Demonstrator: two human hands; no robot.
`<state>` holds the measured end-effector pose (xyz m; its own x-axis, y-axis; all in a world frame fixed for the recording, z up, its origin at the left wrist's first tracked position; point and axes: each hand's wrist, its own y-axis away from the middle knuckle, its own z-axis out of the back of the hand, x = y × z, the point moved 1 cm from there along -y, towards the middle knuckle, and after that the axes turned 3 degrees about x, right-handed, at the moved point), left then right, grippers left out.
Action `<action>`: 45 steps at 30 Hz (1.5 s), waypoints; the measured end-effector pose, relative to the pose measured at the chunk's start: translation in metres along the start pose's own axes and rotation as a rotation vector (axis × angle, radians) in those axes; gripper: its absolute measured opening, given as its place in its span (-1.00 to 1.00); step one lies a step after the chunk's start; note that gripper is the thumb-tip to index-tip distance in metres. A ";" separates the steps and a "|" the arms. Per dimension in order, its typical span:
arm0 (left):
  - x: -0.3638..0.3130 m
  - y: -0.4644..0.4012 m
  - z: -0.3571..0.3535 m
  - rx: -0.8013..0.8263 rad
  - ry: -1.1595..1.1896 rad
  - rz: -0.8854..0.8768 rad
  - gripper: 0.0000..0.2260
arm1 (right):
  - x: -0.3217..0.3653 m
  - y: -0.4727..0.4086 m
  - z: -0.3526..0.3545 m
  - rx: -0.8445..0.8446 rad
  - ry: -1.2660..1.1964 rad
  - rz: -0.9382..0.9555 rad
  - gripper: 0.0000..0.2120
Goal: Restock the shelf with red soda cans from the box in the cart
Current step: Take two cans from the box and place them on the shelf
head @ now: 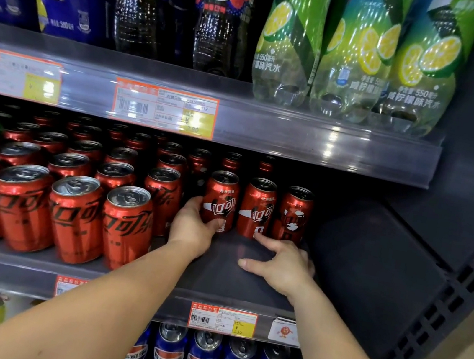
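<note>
Red soda can (220, 200) sits gripped low in the left hand (190, 228), being squared into the shelf (215, 269) row, while the right hand (281, 265) rests loosely spread, forefinger touching the neighbouring can (257, 206).

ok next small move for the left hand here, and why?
Probably let go and draw back. The left hand grips a red can already upright on the middle shelf, lined up beside two more cans. The right hand rests open on the bare shelf in front, index finger touching the middle can.
</note>
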<state>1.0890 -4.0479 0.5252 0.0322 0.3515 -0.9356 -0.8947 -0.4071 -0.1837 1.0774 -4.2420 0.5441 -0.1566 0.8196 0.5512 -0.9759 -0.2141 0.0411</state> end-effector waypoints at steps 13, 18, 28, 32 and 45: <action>-0.045 0.061 0.018 0.142 0.013 -0.047 -0.43 | 0.011 0.041 0.010 -0.019 -0.278 0.020 -0.31; -0.081 0.123 0.068 0.213 -0.003 0.034 -0.43 | 0.043 0.084 0.034 0.066 -0.398 -0.027 -0.43; -0.110 0.182 0.165 0.229 -0.118 0.010 -0.54 | 0.115 0.145 0.033 0.163 -0.289 0.059 -0.40; -0.096 0.196 0.236 0.183 -0.133 0.023 -0.56 | 0.187 0.172 0.014 0.207 -0.246 0.164 -0.27; -0.018 0.262 0.652 -0.052 -1.147 0.227 -0.38 | 0.558 0.283 -0.200 0.305 0.391 0.659 -0.27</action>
<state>0.5633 -3.6117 0.6903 -0.5708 0.8102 -0.1331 -0.8081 -0.5831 -0.0840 0.6838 -3.7390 0.6960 -0.7795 0.5888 0.2140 -0.5897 -0.8049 0.0664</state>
